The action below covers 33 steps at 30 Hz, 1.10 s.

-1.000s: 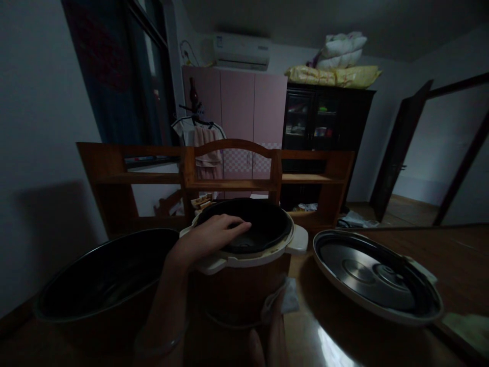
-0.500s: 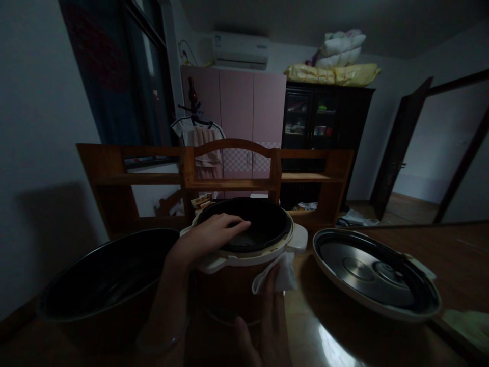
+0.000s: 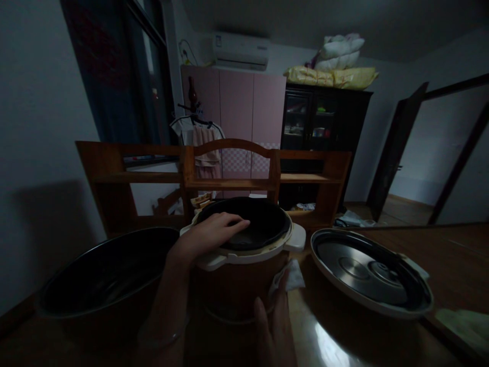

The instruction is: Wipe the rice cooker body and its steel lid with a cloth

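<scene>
A rice cooker (image 3: 233,280) with a dark body and a cream rim stands in front of me, its lid off and its inside black. My left hand (image 3: 214,232) lies over the near left of the rim, fingers stretched out above the opening; its underside is hidden. Low at the cooker's right side, my right hand (image 3: 277,318) holds a crumpled white cloth (image 3: 293,276) against the outer wall, below the side handle (image 3: 296,238). The thumb points up beside the body. To the left of the cooker sits a wide black inner pot (image 3: 114,272).
The detached lid (image 3: 362,275) lies on the table at the right, its metal underside up. Behind the cooker rises a wooden shelf rack (image 3: 229,183). A pale cloth-like thing (image 3: 464,326) lies at the right edge. Light glares off the tabletop (image 3: 330,344).
My right hand and the white cloth have moved a little right and down along the cooker's side. My left hand stays on the rim. The view has shifted slightly.
</scene>
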Each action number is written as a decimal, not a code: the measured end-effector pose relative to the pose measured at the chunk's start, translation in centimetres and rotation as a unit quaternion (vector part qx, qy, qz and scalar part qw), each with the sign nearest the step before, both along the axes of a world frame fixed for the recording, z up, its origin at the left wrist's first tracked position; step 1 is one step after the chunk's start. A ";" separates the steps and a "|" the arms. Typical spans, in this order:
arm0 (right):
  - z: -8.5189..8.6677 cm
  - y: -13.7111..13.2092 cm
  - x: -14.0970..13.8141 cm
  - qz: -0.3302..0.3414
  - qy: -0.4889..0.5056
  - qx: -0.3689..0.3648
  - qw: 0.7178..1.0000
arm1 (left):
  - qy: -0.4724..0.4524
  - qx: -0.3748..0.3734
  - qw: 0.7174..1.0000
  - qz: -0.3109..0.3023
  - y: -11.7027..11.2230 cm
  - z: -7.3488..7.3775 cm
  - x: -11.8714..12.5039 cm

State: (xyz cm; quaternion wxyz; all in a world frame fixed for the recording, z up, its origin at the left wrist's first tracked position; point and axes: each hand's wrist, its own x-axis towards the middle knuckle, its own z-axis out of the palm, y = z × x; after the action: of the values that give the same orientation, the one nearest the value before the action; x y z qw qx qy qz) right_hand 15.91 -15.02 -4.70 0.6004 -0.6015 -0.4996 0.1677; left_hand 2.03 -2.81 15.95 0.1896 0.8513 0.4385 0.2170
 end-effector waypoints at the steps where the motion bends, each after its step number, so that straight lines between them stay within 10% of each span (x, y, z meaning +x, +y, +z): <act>1: 0.9 -0.1 0.1 0.004 -0.010 0.011 1.000 | -0.002 0.000 1.000 0.000 0.0 0.0 0.0; 9: 5.2 -1.4 -0.9 -0.024 -0.157 0.076 0.984 | -0.007 -0.006 1.000 0.009 -0.3 0.2 0.0; 33: 0.7 -0.4 -0.3 -0.048 -0.167 0.050 0.984 | 0.004 0.013 1.000 0.003 -0.2 0.3 0.0</act>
State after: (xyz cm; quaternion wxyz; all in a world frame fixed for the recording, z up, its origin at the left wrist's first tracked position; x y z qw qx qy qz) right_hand 15.56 -15.43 -3.98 0.5452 -0.6134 -0.5713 0.0111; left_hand 2.07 -3.01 16.22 0.1763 0.8534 0.4387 0.2195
